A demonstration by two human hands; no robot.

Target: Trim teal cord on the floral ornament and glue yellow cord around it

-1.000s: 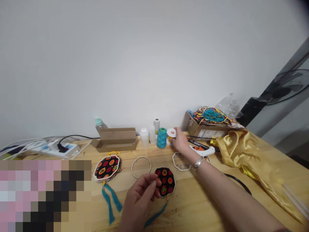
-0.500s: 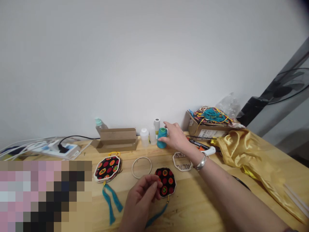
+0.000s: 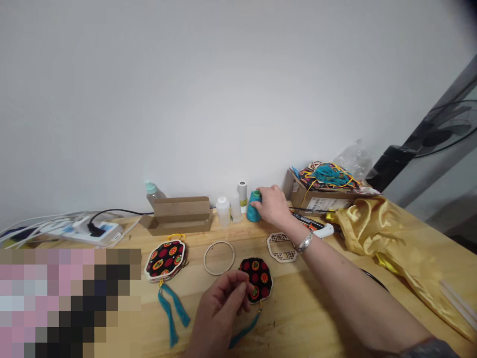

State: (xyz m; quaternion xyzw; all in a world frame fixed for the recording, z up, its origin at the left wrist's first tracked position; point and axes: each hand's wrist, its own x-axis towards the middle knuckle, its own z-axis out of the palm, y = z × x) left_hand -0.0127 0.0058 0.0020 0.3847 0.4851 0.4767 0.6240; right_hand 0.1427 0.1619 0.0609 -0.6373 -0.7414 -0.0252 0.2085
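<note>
My right hand [image 3: 273, 205] reaches to the back of the wooden table [image 3: 309, 308] and closes around a teal thread spool [image 3: 254, 207], which leans to the left. My left hand [image 3: 219, 311] is near the front edge, its fingers pinched on the left edge of a black fabric ornament with red and orange flowers [image 3: 258, 279]. A teal tassel [image 3: 242, 333] trails from that ornament. A second flowered ornament with a teal tassel [image 3: 165, 259] lies to the left. Between the two lies a wooden ring [image 3: 218, 257]. A carved wooden frame piece [image 3: 281, 247] sits under my right wrist.
Small white bottles [image 3: 229, 209] and a folded cardboard box [image 3: 179, 214] stand along the wall. A carton of tangled cords [image 3: 325, 186], a white glue gun [image 3: 320, 230] and yellow satin cloth [image 3: 387, 238] lie at the right. A power strip with cables [image 3: 89, 228] is at the left.
My right hand left the white tape roll, moved left and closed on the teal spool, tipping it. My left hand stayed on the ornament.
</note>
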